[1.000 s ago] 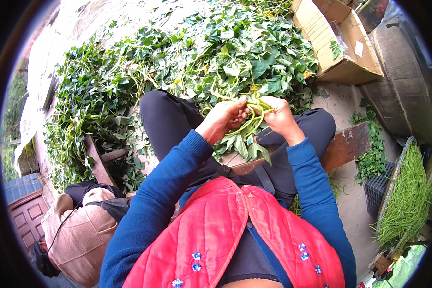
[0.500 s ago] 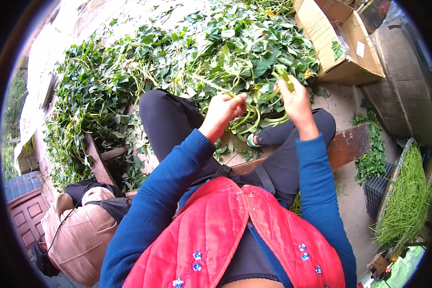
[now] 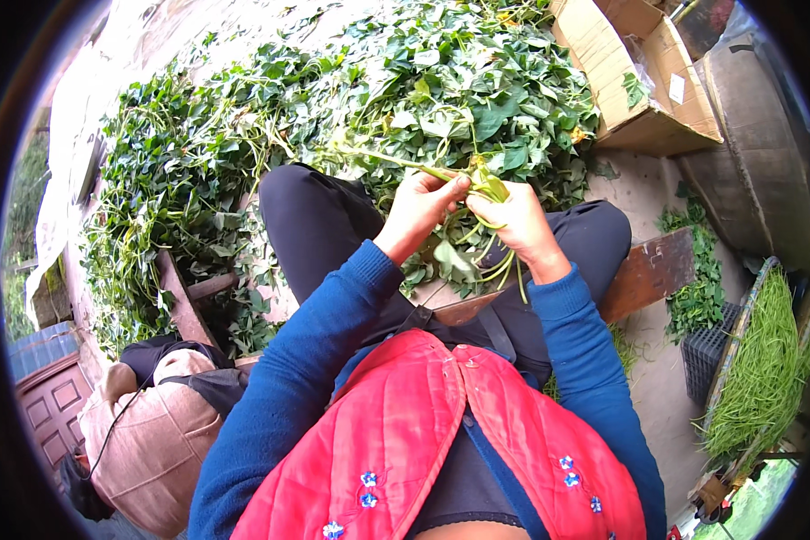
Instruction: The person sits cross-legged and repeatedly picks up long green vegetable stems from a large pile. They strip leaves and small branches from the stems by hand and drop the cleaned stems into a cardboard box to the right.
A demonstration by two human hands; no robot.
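My left hand (image 3: 421, 209) pinches a long pale green leafy vine stem (image 3: 382, 157), which runs out to the upper left over the leaves. Beside it, almost touching, my right hand (image 3: 517, 222) is closed round a small bunch of green stems (image 3: 488, 184). Their loose ends hang down below the right hand, between my knees. Both hands are raised in front of a broad heap of cut leafy vines (image 3: 351, 99). The fingertips partly hide where the stem and the bunch meet.
An open cardboard box (image 3: 643, 81) stands at the far right of the heap. To the right are a basket of thin green stems (image 3: 756, 369) and a dark plastic crate (image 3: 704, 355). I sit on a wooden bench (image 3: 652, 274). Another person (image 3: 157, 432) sits at the lower left.
My right hand has moved left and down with the bunch, coming up against my left hand. The bunch's ends now hang lower. My left hand has barely moved.
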